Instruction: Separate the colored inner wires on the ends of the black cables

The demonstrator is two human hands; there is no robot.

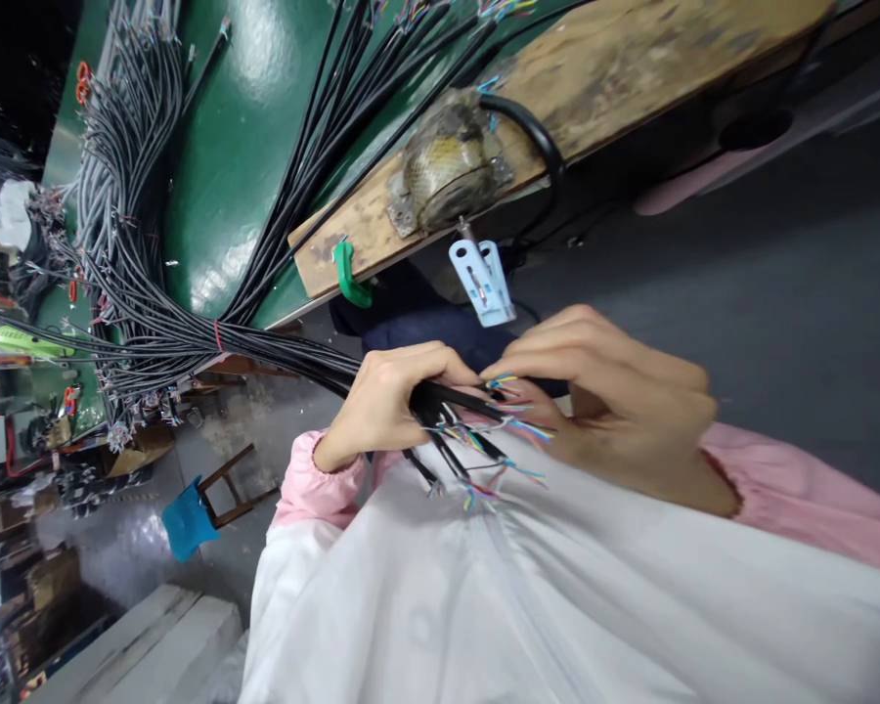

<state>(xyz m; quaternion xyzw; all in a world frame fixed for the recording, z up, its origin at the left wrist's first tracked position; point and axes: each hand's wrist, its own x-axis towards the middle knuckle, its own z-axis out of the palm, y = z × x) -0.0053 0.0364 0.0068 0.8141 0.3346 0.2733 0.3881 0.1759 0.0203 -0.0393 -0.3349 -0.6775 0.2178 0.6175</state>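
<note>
My left hand [392, 396] is wrapped round a bundle of black cables [293, 350] close to their stripped ends. Thin coloured wires [476, 440] in blue, yellow, red and white fan out past its fingers, in front of my white garment. At the upper cable ends, my right hand [616, 401] has thumb and fingers closed on the wires of one cable, its fingertips almost touching my left hand. Farther back, a red tie [218, 335] circles the same bundle, which runs up onto the green table.
A motor-like device [447, 166] sits on a wooden board [631, 68], with a light-blue clip [482, 282] hanging from it. Beside it is a green hook-shaped piece [350, 274]. More cables [128, 127] lie on the green table [212, 186]. A blue chair [189, 518] stands on the floor.
</note>
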